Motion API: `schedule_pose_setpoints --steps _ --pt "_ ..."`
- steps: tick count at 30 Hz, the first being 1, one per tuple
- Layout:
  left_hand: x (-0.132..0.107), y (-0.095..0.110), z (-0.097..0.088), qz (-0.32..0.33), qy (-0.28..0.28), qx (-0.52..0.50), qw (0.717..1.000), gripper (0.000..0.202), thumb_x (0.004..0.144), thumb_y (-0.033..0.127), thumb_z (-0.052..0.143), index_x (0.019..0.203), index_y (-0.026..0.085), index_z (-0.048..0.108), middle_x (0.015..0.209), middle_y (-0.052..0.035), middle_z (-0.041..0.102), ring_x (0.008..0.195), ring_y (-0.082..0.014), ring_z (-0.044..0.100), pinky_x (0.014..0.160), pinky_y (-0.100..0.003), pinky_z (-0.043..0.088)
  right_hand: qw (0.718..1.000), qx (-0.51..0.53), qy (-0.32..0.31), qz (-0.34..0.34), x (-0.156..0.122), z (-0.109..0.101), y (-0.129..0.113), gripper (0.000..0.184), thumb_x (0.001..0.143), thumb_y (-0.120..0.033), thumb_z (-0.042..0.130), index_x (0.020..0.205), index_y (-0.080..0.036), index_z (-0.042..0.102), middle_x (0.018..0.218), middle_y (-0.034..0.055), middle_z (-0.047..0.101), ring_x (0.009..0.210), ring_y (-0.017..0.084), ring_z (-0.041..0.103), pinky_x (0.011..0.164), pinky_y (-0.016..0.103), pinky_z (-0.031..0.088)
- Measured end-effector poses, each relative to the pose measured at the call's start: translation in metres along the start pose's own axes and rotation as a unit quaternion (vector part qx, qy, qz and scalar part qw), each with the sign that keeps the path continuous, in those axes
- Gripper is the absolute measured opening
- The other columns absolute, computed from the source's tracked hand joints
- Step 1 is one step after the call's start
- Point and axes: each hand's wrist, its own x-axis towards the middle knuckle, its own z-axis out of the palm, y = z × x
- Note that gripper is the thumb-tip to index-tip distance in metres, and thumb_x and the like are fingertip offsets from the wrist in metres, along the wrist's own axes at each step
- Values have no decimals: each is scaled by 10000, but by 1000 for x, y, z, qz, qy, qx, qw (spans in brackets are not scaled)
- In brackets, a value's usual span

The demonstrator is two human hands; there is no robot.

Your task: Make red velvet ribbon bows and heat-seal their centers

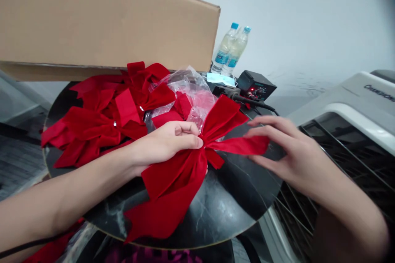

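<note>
A red velvet bow [182, 176] with loops and long tails is held over the round table. My left hand [175, 141] is closed on its middle, thumb pressed near the knot. One ribbon tail [240, 144] points right towards my right hand [284, 144]. The fingers of that hand are spread around the tail's end, thumb below and the others above, slightly blurred. A fingertip seems to touch the tail, but no firm pinch shows. More red bows [95, 131] lie piled to the left, some with a small shiny tie at the middle.
The black marbled round table [228, 209] carries a clear plastic bag [188, 78] with red material inside. Behind stand a large cardboard box [108, 20], two bottles [230, 51], a blue mask [220, 79] and a black control box [256, 85] with a cable. A white heater-like appliance [358, 102] stands right.
</note>
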Motion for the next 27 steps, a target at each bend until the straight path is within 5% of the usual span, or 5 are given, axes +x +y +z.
schedule_pose_setpoints --steps 6,9,14,19,27 --pt "3 -5 -1 -14 -24 -40 999 144 849 205 690 765 187 574 658 -66 749 617 -232 762 523 -237 539 972 -128 133 -143 -11 13 -32 490 849 -143 775 1297 -282 635 1324 105 631 1147 309 631 970 483 561" --pt "2 -5 0 -17 -30 -41 999 170 813 207 738 757 174 580 656 -44 734 590 -190 735 549 -221 528 950 -146 133 -241 3 26 -37 356 883 -121 741 1221 -222 693 1285 105 681 1110 262 652 931 418 589" --pt "4 -3 0 -14 -4 -7 1000 300 703 267 876 732 161 597 612 15 663 532 -91 620 544 -158 449 949 -71 87 -295 26 28 -34 148 944 -93 643 1062 -140 719 1199 114 749 1108 242 691 913 386 619" --pt "6 -8 -6 14 -16 0 1000 417 718 238 880 982 226 557 655 59 645 591 -106 619 617 -196 469 948 -48 -2 -314 29 16 -39 289 1023 -80 433 1133 -79 701 1284 163 720 1169 257 693 1003 382 599" --pt "5 -9 -5 43 -30 88 995 450 750 162 820 989 247 448 667 68 659 612 -97 603 643 -192 450 954 -48 -49 -292 31 15 -45 327 1048 -92 372 1133 -34 683 1176 193 746 1099 243 717 989 383 603"
